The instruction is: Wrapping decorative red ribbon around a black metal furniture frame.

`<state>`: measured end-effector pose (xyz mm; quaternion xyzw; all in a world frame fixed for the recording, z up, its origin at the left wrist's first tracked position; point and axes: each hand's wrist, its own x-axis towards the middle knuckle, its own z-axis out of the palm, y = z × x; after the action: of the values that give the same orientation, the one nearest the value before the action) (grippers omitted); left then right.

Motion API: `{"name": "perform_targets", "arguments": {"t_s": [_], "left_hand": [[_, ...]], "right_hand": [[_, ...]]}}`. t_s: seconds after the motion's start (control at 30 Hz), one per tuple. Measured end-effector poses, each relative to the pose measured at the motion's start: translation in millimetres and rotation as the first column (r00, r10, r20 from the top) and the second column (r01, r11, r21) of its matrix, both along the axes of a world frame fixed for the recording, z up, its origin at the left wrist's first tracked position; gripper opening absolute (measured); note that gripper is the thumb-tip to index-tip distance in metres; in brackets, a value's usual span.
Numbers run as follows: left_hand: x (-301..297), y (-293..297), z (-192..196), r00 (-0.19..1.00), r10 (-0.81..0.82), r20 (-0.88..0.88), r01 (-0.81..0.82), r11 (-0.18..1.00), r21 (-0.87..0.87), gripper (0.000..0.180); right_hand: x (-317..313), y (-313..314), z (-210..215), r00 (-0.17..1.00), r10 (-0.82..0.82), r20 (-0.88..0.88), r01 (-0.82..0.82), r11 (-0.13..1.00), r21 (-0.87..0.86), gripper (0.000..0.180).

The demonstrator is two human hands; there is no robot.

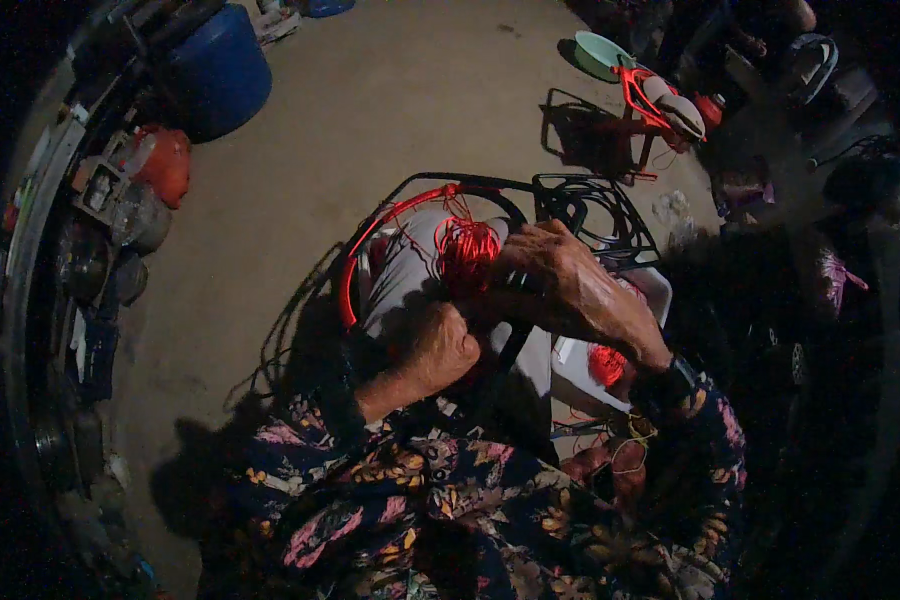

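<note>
My left hand (435, 355) is closed in a fist just below a bundle of thin red cord (467, 252); what it grips, if anything, is hidden in shadow. My right hand (575, 285) is bent over at the bundle's right side, its fingers curled in and mostly dark, so I cannot make out what they hold. Around the bundle stands a black metal frame (425, 178) whose left side is wrapped in red (351, 270). Pale grey cloth (400, 270) lies behind the cord. A second tuft of red cord (606, 366) shows below my right wrist.
A large blue tub (220, 75) and a red bag (162, 165) line the left side. At the far right are a green basin (600, 55) and another red-wrapped frame (642, 98). Dark looped strands (580, 205) hang at the black frame's right end. The right side is very dark.
</note>
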<state>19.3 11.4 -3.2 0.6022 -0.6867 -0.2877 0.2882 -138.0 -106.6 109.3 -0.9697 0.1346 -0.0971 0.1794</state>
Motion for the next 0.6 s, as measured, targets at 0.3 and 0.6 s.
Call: {"name": "perform_targets", "arguments": {"t_s": [0.3, 0.6], "left_hand": [[17.7, -27.2, -10.3, 0.801, -0.072, -0.594, 0.019, 0.995, -0.095, 0.030], [53.0, -22.6, 21.6, 0.572, 0.387, -0.723, -0.093, 0.906, 0.412, 0.037]], "right_hand": [[-8.1, 52.0, 6.1, 0.985, -0.157, 0.077, 0.159, 0.987, -0.027, 0.028], [10.9, 53.5, 30.0, 0.736, -0.524, 0.428, 0.463, 0.851, 0.247, 0.016]]}}
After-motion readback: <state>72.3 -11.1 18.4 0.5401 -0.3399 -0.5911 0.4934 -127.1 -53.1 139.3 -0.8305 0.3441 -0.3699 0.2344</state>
